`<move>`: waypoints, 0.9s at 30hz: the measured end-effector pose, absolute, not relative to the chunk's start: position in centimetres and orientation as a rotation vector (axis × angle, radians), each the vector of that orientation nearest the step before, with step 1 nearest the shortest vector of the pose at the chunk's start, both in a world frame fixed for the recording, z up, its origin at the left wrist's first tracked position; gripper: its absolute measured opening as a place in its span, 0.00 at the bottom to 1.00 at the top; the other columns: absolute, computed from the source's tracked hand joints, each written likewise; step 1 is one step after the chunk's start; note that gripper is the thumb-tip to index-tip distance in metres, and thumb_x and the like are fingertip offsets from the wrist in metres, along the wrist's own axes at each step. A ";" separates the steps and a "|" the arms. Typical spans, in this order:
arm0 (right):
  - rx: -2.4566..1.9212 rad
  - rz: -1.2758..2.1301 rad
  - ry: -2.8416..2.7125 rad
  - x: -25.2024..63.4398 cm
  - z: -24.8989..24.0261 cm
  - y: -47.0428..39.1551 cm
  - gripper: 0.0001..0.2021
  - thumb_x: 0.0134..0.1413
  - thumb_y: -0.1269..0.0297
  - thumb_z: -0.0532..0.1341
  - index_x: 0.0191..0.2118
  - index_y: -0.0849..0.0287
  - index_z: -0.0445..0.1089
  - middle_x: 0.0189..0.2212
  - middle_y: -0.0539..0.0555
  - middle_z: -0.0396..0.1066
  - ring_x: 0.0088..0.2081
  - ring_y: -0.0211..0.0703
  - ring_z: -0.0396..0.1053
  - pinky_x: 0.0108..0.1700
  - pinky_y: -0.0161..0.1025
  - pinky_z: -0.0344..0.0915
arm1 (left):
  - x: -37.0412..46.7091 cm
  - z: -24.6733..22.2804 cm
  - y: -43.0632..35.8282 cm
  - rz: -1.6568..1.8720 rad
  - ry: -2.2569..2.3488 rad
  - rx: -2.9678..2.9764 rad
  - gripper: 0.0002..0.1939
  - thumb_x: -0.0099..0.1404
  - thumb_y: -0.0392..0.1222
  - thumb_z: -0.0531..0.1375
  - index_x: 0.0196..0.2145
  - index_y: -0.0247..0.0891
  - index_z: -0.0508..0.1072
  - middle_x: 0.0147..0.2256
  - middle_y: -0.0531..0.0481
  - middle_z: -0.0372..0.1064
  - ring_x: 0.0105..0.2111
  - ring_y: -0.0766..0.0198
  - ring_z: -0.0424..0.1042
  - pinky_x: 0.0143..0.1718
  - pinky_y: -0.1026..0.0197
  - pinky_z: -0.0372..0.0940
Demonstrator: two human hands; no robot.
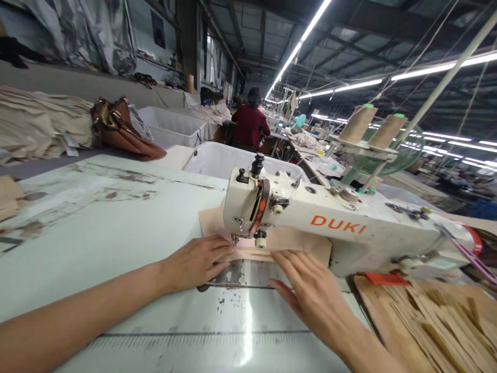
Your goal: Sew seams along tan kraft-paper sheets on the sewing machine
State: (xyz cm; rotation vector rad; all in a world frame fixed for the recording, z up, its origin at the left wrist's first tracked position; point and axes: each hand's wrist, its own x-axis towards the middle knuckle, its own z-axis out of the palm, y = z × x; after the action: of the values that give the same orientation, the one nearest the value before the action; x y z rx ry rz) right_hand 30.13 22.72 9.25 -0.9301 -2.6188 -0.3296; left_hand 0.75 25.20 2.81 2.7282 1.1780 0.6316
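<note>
Left hand [196, 263] and right hand [308, 285], spread flat on the cloth [303, 242], should guide it parallel to the near edge of the table [120, 238].

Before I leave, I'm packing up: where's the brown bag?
In the head view's upper left, the brown bag lies between the cloth pile and a white bin.
</note>
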 end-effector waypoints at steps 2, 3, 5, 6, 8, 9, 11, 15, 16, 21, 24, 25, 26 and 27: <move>-0.908 -0.367 -2.709 28.4 7.6 24.5 0.13 0.64 0.68 0.58 0.53 0.62 0.66 0.41 0.60 0.73 0.42 0.51 0.71 0.44 0.46 0.68 | 0.7 2.8 25.2 0.651 1.185 2.716 0.17 0.74 0.45 0.51 0.54 0.40 0.72 0.52 0.46 0.71 0.52 0.56 0.70 0.56 0.53 0.66; -0.893 -0.381 -2.744 27.6 6.9 25.5 0.09 0.65 0.70 0.57 0.49 0.62 0.67 0.37 0.58 0.73 0.39 0.49 0.71 0.41 0.44 0.68 | 0.7 2.9 25.2 0.655 1.185 2.710 0.16 0.74 0.46 0.51 0.53 0.41 0.72 0.52 0.47 0.72 0.52 0.57 0.70 0.56 0.54 0.66; -0.863 -0.380 -2.766 26.7 5.8 27.4 0.07 0.65 0.74 0.54 0.42 0.61 0.69 0.32 0.55 0.71 0.35 0.46 0.70 0.35 0.40 0.67 | 0.7 3.2 25.1 0.661 1.184 2.693 0.16 0.74 0.46 0.51 0.52 0.42 0.73 0.52 0.48 0.72 0.52 0.58 0.70 0.55 0.54 0.66; -0.852 -0.369 -2.757 26.6 5.5 28.1 0.08 0.65 0.75 0.53 0.40 0.60 0.69 0.32 0.55 0.71 0.34 0.46 0.69 0.34 0.39 0.67 | 0.7 3.3 25.1 0.665 1.183 2.683 0.16 0.74 0.45 0.51 0.52 0.42 0.73 0.51 0.48 0.72 0.52 0.58 0.71 0.55 0.55 0.66; -0.845 -0.345 -2.729 27.1 5.3 28.9 0.09 0.63 0.77 0.53 0.39 0.60 0.69 0.35 0.58 0.71 0.39 0.48 0.69 0.38 0.41 0.68 | 0.6 3.5 25.1 0.677 1.179 2.661 0.16 0.74 0.44 0.51 0.53 0.42 0.73 0.51 0.48 0.73 0.51 0.58 0.71 0.55 0.55 0.66; -0.845 -0.325 -2.714 27.5 5.3 29.0 0.09 0.62 0.78 0.54 0.40 0.60 0.69 0.38 0.59 0.71 0.41 0.49 0.68 0.41 0.43 0.68 | 0.5 3.4 25.0 0.684 1.175 2.650 0.15 0.74 0.44 0.51 0.53 0.42 0.72 0.51 0.48 0.72 0.51 0.58 0.71 0.56 0.55 0.66; -0.854 -0.264 -2.693 28.3 5.6 28.5 0.12 0.59 0.79 0.54 0.44 0.59 0.68 0.42 0.59 0.71 0.45 0.49 0.68 0.46 0.46 0.68 | 0.3 3.3 24.9 0.690 1.155 2.636 0.15 0.73 0.43 0.52 0.54 0.42 0.72 0.52 0.48 0.72 0.52 0.58 0.70 0.56 0.55 0.66; -0.902 0.034 -2.567 28.3 6.5 26.6 0.14 0.57 0.76 0.54 0.47 0.59 0.68 0.45 0.58 0.71 0.47 0.49 0.68 0.49 0.47 0.68 | 0.1 3.1 24.5 0.659 1.104 2.636 0.15 0.72 0.42 0.55 0.55 0.43 0.71 0.53 0.47 0.69 0.56 0.57 0.66 0.58 0.56 0.64; -0.910 0.083 -2.535 27.8 6.6 26.3 0.12 0.59 0.74 0.54 0.46 0.59 0.69 0.44 0.59 0.71 0.47 0.49 0.68 0.49 0.47 0.68 | 0.1 3.1 24.4 0.647 1.101 2.638 0.16 0.72 0.42 0.55 0.55 0.42 0.70 0.54 0.47 0.68 0.56 0.56 0.66 0.59 0.56 0.63; -0.809 0.028 -2.564 24.9 4.7 26.4 0.12 0.67 0.68 0.54 0.50 0.58 0.72 0.43 0.58 0.75 0.44 0.49 0.72 0.47 0.45 0.71 | 0.3 3.7 24.2 0.584 1.087 2.656 0.17 0.73 0.39 0.53 0.57 0.42 0.68 0.56 0.47 0.67 0.57 0.56 0.66 0.60 0.54 0.63; -0.743 -0.004 -2.590 24.3 3.2 27.0 0.14 0.67 0.70 0.53 0.54 0.57 0.70 0.51 0.57 0.72 0.47 0.48 0.72 0.49 0.44 0.71 | 0.2 3.8 24.5 0.561 1.054 2.655 0.18 0.73 0.38 0.52 0.58 0.43 0.67 0.57 0.47 0.66 0.57 0.57 0.65 0.61 0.56 0.62; -0.736 -0.013 -2.598 24.3 2.9 27.1 0.15 0.67 0.71 0.53 0.55 0.57 0.69 0.52 0.56 0.72 0.47 0.48 0.72 0.49 0.45 0.71 | 0.2 3.7 24.7 0.563 1.038 2.658 0.18 0.73 0.37 0.51 0.59 0.43 0.67 0.57 0.46 0.66 0.58 0.57 0.65 0.61 0.57 0.62; -0.732 -0.019 -2.605 24.4 2.7 27.1 0.15 0.67 0.72 0.53 0.55 0.57 0.69 0.53 0.56 0.72 0.48 0.48 0.72 0.50 0.45 0.71 | 0.1 3.6 24.8 0.569 1.015 2.665 0.19 0.74 0.37 0.51 0.60 0.43 0.66 0.57 0.46 0.66 0.58 0.58 0.65 0.61 0.57 0.61; -0.733 -0.020 -2.613 24.5 2.6 27.2 0.16 0.67 0.72 0.53 0.55 0.57 0.69 0.53 0.55 0.71 0.49 0.48 0.71 0.51 0.45 0.71 | 0.0 3.6 24.9 0.595 0.997 2.675 0.20 0.74 0.36 0.50 0.60 0.44 0.65 0.57 0.47 0.66 0.57 0.58 0.65 0.61 0.58 0.62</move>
State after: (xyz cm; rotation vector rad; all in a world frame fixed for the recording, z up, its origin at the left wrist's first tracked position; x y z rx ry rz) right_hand 24.46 27.16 2.64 -0.7328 -2.6129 -0.0198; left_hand 0.01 24.94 3.56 2.6751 0.9970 0.5950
